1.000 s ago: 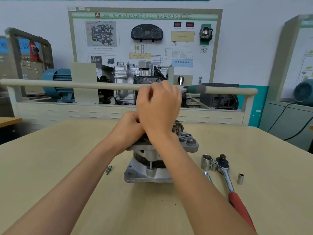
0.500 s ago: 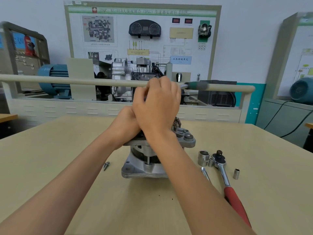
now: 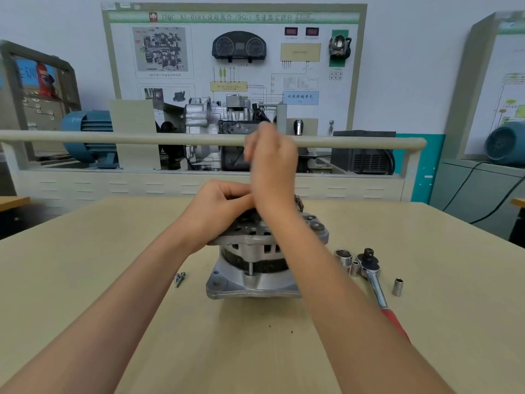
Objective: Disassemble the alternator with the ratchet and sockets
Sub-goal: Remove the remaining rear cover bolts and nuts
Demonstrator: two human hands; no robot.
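1. Beige laminate covers the table; the alternator stands upright at its centre, resting on its wide flange.
2. At the top of the alternator, the left hand lies with fingers curled against the housing; whether they pinch anything cannot be told.
3. Above it, at 12 o'clock from the alternator, the right hand is raised and blurred, fingers curled as if round something unseen; its grip cannot be told.
4. At 3 o'clock of the alternator lies the ratchet, red handle pointing to 5 o'clock, partly hidden by the right forearm.
5. Touching the ratchet head at its 9 o'clock are a large socket and a smaller socket; a third, small socket stands apart at 3 o'clock.
6. At 9 o'clock of the alternator lie loose screws.
7. On the far training board, the header reads partly "BS-018" and "(DSG)" among Chinese characters.
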